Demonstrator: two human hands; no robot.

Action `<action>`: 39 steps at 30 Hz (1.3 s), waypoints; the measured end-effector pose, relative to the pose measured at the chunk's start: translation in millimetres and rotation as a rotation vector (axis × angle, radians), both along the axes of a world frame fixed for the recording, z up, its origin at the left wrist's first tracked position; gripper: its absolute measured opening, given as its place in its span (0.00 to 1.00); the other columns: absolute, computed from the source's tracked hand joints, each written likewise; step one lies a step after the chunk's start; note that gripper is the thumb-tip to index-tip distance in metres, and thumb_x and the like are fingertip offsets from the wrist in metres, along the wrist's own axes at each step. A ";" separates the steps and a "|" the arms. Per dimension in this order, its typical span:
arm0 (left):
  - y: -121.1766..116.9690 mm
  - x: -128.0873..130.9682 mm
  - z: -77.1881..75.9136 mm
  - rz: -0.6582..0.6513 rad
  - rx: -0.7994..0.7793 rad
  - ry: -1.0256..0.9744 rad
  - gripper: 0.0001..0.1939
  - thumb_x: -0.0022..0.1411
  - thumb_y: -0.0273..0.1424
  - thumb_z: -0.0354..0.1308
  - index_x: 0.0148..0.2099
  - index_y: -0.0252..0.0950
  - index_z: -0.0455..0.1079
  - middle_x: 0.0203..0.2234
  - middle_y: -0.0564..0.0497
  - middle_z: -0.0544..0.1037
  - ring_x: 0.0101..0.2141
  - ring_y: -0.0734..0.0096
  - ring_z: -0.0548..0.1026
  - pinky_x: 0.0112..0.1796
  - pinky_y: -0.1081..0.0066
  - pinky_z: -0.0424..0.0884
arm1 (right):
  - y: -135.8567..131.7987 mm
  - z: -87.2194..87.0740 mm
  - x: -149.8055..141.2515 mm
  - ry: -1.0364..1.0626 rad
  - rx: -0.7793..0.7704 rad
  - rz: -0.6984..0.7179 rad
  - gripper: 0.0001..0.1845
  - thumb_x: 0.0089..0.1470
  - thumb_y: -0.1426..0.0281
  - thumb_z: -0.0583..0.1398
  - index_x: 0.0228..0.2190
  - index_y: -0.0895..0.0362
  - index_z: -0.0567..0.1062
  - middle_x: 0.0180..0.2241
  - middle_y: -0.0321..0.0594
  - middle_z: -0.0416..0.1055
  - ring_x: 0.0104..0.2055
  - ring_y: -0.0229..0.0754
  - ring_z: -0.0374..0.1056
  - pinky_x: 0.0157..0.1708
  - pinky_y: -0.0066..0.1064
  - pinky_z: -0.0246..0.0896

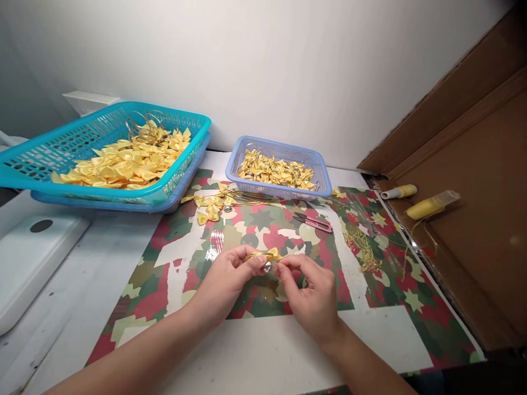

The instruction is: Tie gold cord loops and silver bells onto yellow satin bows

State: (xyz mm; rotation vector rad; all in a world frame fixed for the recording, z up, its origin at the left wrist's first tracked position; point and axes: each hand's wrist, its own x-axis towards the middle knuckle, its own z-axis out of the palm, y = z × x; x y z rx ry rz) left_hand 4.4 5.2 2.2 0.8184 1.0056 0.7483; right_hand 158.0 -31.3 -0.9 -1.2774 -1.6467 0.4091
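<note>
My left hand (pixel 233 277) is closed, its thumb and fingers pinching a thin gold ring (pixel 256 254) over the middle of the patterned sheet. At the ring's right end sits a small yellow satin ribbon bow (pixel 274 252). A shiny silver bell (pixel 267 267) hangs just below it, by the left thumb tip. With thumb and index finger together, my right hand (pixel 313 291) pinches the right end of the bow. Whether a thread is also in that pinch is too small to tell.
A turquoise basket (pixel 173 182) of yellow bows stands at left, a lilac basket (pixel 280 190) of finished-looking bows behind. Pink thread snips (pixel 315 223), loose bows (pixel 212 208) and gold thread scraps (pixel 364 249) lie on the sheet. Yellow thread spools (pixel 430 206) are at right.
</note>
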 end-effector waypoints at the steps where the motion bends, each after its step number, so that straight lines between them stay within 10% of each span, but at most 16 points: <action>1: -0.1 0.2 1.0 -0.002 0.002 0.005 0.13 0.53 0.39 0.63 0.28 0.35 0.68 0.25 0.52 0.73 0.31 0.71 0.69 0.37 0.71 0.67 | 0.0 0.1 0.0 -0.002 0.000 0.000 0.08 0.55 0.79 0.57 0.28 0.57 0.73 0.23 0.35 0.73 0.23 0.36 0.68 0.23 0.27 0.64; 39: -2.6 1.9 7.4 0.019 0.074 -0.022 0.13 0.51 0.37 0.65 0.25 0.36 0.67 0.23 0.54 0.72 0.27 0.73 0.69 0.31 0.74 0.67 | -1.0 -1.3 0.0 0.180 -0.175 0.046 0.06 0.55 0.75 0.58 0.28 0.56 0.74 0.24 0.36 0.75 0.26 0.37 0.72 0.24 0.26 0.68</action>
